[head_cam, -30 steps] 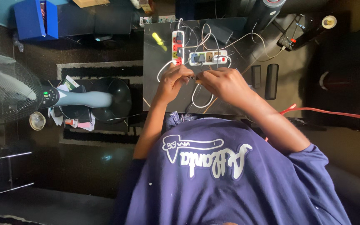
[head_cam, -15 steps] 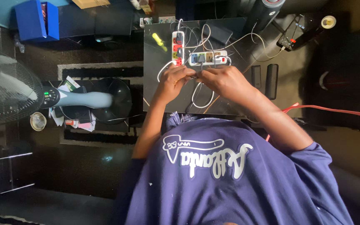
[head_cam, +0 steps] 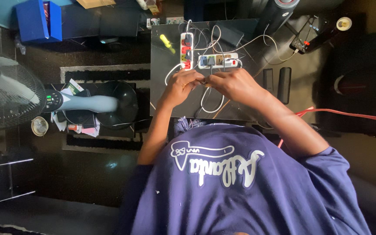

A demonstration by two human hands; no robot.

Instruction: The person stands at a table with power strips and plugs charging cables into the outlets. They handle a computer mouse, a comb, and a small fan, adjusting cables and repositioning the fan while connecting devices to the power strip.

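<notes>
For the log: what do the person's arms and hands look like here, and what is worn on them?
Both arms are bare from above the elbow down. The left hand and right hand wear no gloves; no rings, watch or bands can be made out. The short sleeves belong to a dark blue T-shirt with white script lettering and a white outline graphic.

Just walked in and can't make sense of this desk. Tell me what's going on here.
A person in a purple shirt leans over a dark table. The left hand and right hand meet at the middle, pinching something small between the fingertips, probably a wire; it is too small to tell. Just beyond the hands lie two power strips with plugs in them, amid tangled white cables. A yellow screwdriver lies untouched nearby. A fan stands to the side.
</notes>
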